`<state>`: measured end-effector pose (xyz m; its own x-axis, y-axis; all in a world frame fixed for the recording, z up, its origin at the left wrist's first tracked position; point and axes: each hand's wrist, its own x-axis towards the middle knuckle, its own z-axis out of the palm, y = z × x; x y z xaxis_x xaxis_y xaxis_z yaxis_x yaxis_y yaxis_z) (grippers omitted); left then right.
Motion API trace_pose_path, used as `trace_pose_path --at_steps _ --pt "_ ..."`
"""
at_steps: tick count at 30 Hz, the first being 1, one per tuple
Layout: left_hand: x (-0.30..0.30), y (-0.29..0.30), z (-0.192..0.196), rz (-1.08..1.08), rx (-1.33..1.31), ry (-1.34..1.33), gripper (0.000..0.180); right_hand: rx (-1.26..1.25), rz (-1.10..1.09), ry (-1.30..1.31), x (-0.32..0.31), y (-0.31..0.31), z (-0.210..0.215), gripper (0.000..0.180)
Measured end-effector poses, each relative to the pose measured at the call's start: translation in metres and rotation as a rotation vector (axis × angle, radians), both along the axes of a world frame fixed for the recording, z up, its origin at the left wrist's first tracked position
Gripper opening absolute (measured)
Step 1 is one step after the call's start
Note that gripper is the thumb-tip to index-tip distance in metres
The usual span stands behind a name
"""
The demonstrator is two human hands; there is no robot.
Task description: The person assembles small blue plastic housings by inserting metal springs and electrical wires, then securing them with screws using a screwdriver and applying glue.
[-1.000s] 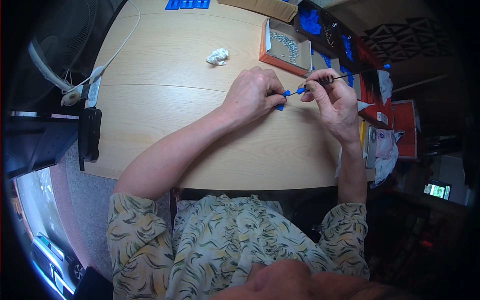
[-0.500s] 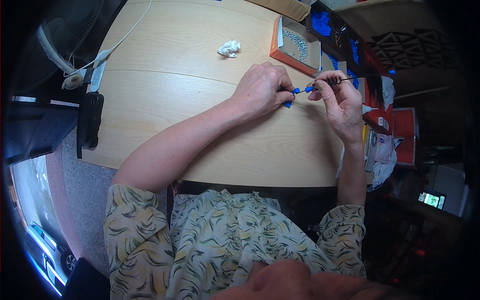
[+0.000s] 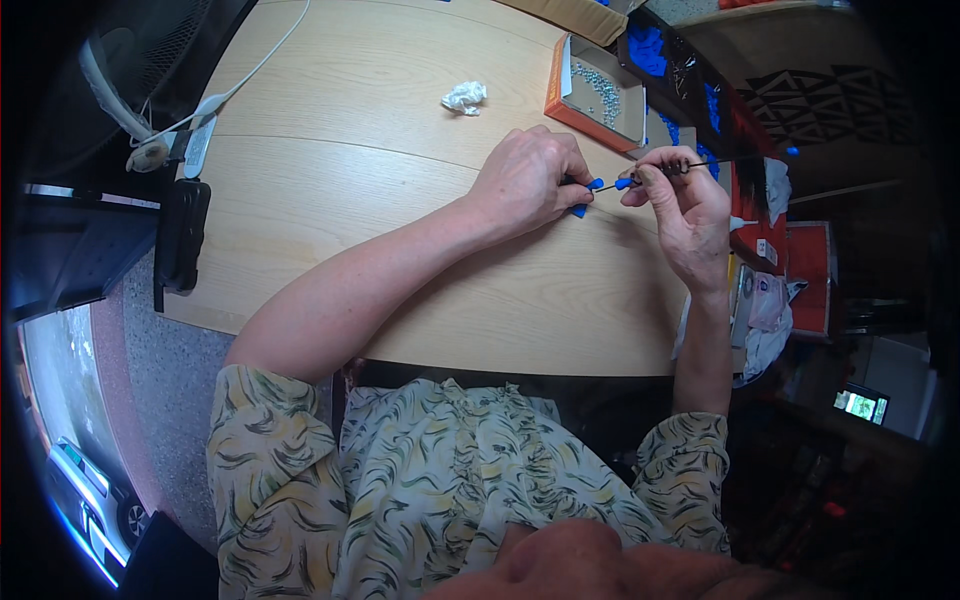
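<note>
My left hand (image 3: 528,178) rests low over the table, thumb and fingers closed on a small blue plastic piece (image 3: 579,211). Most of that piece is hidden by the fingers. To its right, my right hand (image 3: 690,220) pinches a thin black rod (image 3: 712,162) with a coiled, spring-like section near the fingers. One blue end (image 3: 625,184) of the rod points at my left hand, and a blue tip (image 3: 793,151) shows at its far right end. A short dark length bridges the gap between the two hands; whether it is fixed in the blue piece cannot be made out.
Beyond my hands stands an orange-edged cardboard box (image 3: 557,102) with many small shiny metal parts. Dark trays of blue parts (image 3: 647,48) line the right side. Crumpled white tissue (image 3: 464,98) lies on the table. A power strip (image 3: 200,146) and black case (image 3: 183,236) sit at the left edge.
The whole view has shifted slightly. Both hands keep nearly the same pose and grip, and the rod stays between them.
</note>
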<state>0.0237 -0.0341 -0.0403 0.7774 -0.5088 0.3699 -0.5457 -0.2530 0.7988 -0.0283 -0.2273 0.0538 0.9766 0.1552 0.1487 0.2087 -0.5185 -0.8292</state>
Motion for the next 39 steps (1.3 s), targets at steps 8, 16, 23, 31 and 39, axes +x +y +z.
trace_pose_path --at_steps 8,16,23,31,39 --pt "0.0 -0.001 0.001 0.005 0.007 -0.004 0.013 -0.087 -0.014 -0.043 0.002 0.001 0.009 0.013" --pt "-0.001 0.0 0.001 0.007 0.015 0.001 0.013 -0.106 -0.003 0.021 0.003 0.0 0.006 0.014" --pt "-0.001 -0.001 0.001 0.017 0.021 0.005 0.014 -0.143 0.035 -0.109 0.006 0.004 -0.001 0.008" --pt "0.001 0.0 -0.004 0.019 0.014 -0.006 0.014 -0.077 0.064 -0.052 0.014 -0.001 -0.008 0.008" --pt "-0.001 -0.002 -0.004 0.042 -0.001 0.01 0.013 -0.108 0.094 -0.078 0.015 -0.003 -0.009 0.007"
